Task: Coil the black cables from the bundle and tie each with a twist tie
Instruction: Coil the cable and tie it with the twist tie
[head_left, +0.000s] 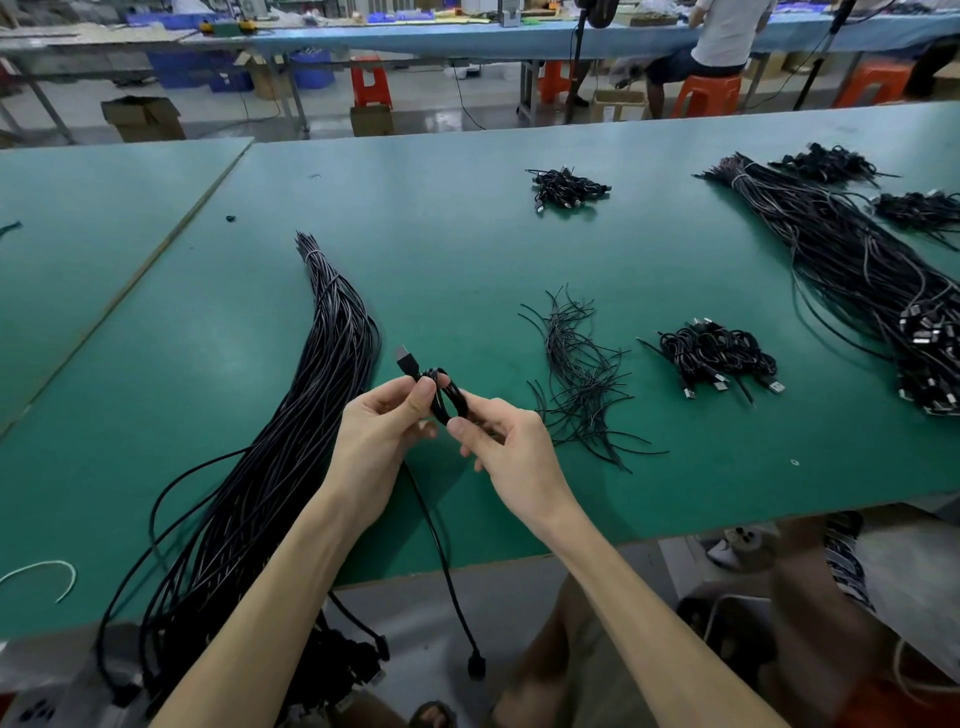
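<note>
Above the green table (467, 234), both hands hold one black cable (448, 397) wound into a small coil. My left hand (382, 431) pinches the coil's left side, its plug sticking up past my fingers. My right hand (506, 449) grips the coil's right side. The cable's free tail (447, 561) hangs off the table's front edge, ending in a plug near the floor. The long bundle of black cables (291, 415) lies to the left, tied near its far tip. Loose black twist ties (576, 374) lie in a heap to the right.
A pile of coiled cables (719, 356) sits right of the ties, another pile (569, 188) farther back. A second long bundle (852, 270) and more coils (826, 163) fill the right side. A person sits at a far bench (717, 47).
</note>
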